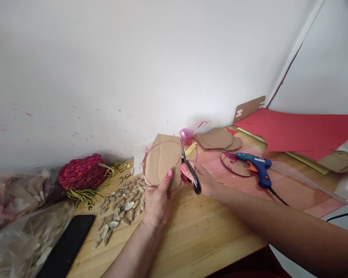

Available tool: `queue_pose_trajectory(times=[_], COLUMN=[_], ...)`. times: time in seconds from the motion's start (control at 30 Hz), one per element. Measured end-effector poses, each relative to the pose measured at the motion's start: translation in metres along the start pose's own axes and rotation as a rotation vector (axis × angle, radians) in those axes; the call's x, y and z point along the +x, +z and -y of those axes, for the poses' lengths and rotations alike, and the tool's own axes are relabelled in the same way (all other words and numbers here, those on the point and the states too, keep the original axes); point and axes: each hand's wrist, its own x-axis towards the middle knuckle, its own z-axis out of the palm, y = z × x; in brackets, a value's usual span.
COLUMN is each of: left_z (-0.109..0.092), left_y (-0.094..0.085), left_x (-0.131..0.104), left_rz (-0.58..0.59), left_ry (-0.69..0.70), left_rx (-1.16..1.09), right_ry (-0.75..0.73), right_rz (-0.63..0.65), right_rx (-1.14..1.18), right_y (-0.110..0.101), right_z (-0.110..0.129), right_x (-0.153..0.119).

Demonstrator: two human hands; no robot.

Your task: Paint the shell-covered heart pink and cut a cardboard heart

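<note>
Your left hand (pixel 158 201) grips the lower edge of the cardboard piece (pixel 161 159), thumb on its face, to the left of the pink cup (pixel 186 136) and nearer you. A purple curve is drawn on the cardboard piece. Your right hand (pixel 202 180) wraps the handles of the scissors (pixel 183 153) in front of the cup, their blades at the cardboard's right edge. Peanut shells (pixel 129 205) lie left of the cup, nearer you; the glue gun (pixel 258 165) rests to its right.
</note>
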Motion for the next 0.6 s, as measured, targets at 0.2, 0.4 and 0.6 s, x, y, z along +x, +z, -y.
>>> queue_pose_trajectory(times=[0.2,0.4,0.6], left_z=[0.002,0.002,0.002], left_y=[-0.001,0.0,0.001], left_x=[0.0,-0.001,-0.002], left_rz=[0.002,0.017,0.009], left_ry=[0.014,0.029,0.036], left_rx=[-0.004,-0.015,-0.012], right_ry=[-0.008,-0.024,-0.051], right_rz=[-0.029,-0.045,-0.056], right_rx=[-0.065,-0.054,-0.065], right_y=[0.0,0.002,0.002], right_z=[-0.006,-0.013,-0.016], right_x=[0.0,0.0,-0.001])
